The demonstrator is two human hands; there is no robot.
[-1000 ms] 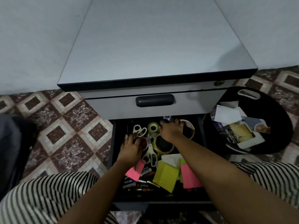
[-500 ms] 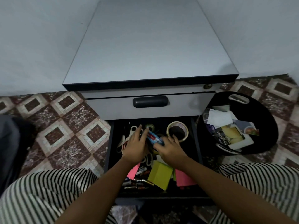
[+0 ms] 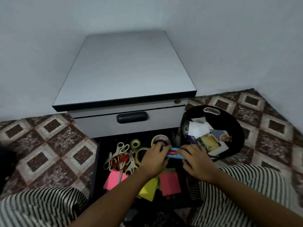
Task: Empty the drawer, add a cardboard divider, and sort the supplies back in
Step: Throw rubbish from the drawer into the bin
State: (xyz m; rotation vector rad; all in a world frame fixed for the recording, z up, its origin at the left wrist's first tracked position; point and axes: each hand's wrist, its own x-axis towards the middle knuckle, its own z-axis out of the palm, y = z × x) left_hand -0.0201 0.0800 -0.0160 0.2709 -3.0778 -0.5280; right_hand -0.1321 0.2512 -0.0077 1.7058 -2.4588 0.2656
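— While we look down into the open drawer (image 3: pixel 96 161), what are our hands doing?

— Both grip one blue pack (image 3: pixel 174 154). Our left hand (image 3: pixel 154 159) pinches its left end, our right hand (image 3: pixel 196 163) curls round its right end, and we hold it over the drawer's back right part.

— What lies under it?

— Scissors (image 3: pixel 132 163) are heaped at the left, with tape rolls (image 3: pixel 161 137) behind them. Pink notes (image 3: pixel 112 179) and yellow notes (image 3: pixel 148 189) lie nearer us. A black bin (image 3: pixel 236 125) with papers stands just right of the drawer, beside the cabinet (image 3: pixel 126 66).
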